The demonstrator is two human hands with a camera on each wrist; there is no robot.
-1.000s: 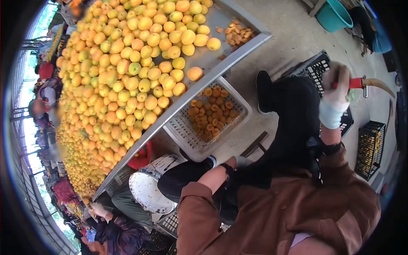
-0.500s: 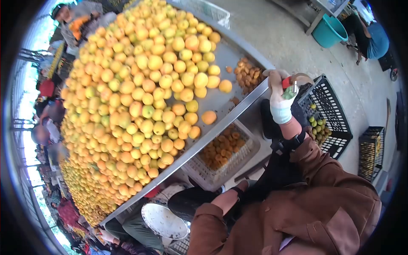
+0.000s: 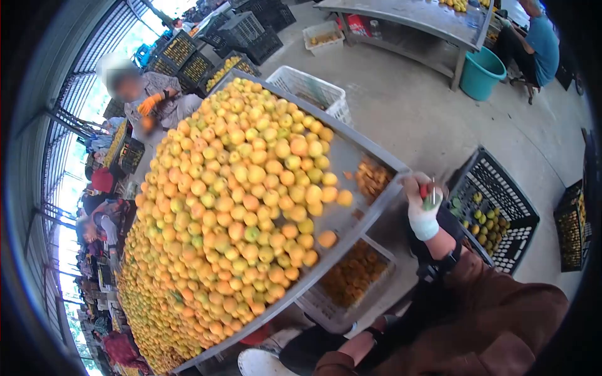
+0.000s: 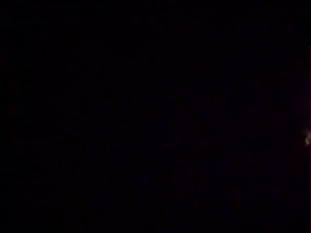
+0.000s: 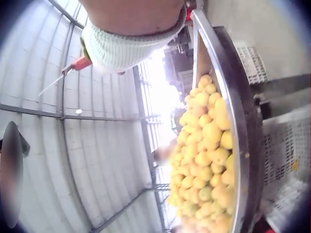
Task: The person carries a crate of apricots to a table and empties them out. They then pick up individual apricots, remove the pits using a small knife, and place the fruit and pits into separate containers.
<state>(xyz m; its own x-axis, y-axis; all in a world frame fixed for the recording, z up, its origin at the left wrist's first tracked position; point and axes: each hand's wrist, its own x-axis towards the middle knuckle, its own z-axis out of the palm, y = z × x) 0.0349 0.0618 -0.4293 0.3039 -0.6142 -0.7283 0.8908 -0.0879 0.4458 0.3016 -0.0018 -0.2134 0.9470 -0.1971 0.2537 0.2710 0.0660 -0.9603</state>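
My right hand (image 3: 421, 205), in a pale glove, grips a red-handled knife (image 3: 427, 189) at the corner of the metal table (image 3: 351, 233). Whether the hand touches the rim I cannot tell. In the right wrist view the glove cuff (image 5: 121, 51) fills the top, with the red handle (image 5: 80, 63) and thin blade (image 5: 50, 85) sticking out to its left. A large heap of yellow-orange fruit (image 3: 241, 200) covers the table, and a small brown pile (image 3: 372, 178) lies by the corner. My left hand (image 3: 387, 322) is low by my lap, its fingers hidden; the left wrist view is black.
A crate of halved fruit (image 3: 332, 319) stands under the table edge. Right of my hand is a black crate (image 3: 517, 216) with greenish fruit. Further off are a white crate (image 3: 342, 108), a teal tub (image 3: 481, 74), another table (image 3: 414, 24) and a seated person (image 3: 544, 47).
My right hand has come from the far right, over the black crate, leftward to the table corner with the knife. The head view has swung up, showing more of the room beyond the table.
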